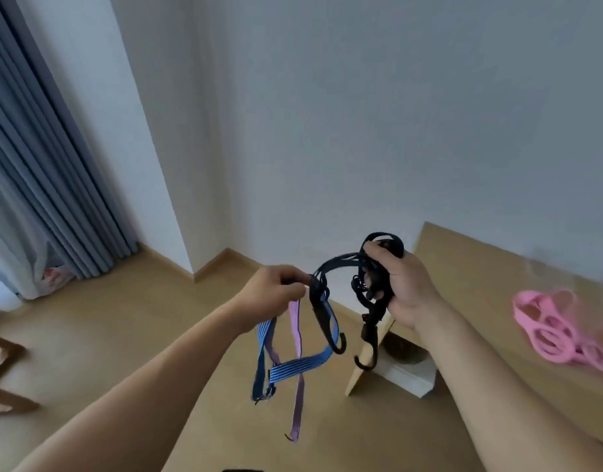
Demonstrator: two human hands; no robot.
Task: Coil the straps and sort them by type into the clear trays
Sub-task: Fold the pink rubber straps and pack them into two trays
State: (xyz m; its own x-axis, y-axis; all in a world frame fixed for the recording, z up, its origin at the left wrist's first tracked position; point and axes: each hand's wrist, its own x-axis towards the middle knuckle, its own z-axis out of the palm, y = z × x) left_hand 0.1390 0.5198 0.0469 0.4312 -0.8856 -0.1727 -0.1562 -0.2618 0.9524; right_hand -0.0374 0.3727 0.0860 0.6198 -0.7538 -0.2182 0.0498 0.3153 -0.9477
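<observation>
1. Head view: two bare arms reach out from the bottom edge, and both hands are up in the air over the floor.
2. A purple strap (pixel 298 386) hangs down lowest of all. Its end dangles free.
3. A blue strap (pixel 293 364) with thin stripes hangs beside it in a loose loop. The two straps cross each other.
4. Two black hooks hang here too. One hook (pixel 339 342) is just beside the blue strap. The other hook (pixel 363 361) hangs under the right hand.
5. The left hand (pixel 276 291) has its fingers curled. It pinches the tops of the blue and purple straps and one end of the black strap (pixel 341 262).
6. The right hand (pixel 405 287) is wrapped tight round a bunch of black strap loops. A loop pokes out above the thumb.
7. The black strap runs in a curve from one hand to the other.
8. To the right is a wooden table (pixel 480 301). A pink strap (pixel 552 332) with round holes lies on it, well apart from the hands. It looks blurry.
9. Farther off on the left, a white bag (pixel 54 277) sits on the floor by a grey-blue curtain (pixel 48 165). It has red marks on it, too blurry to read.
</observation>
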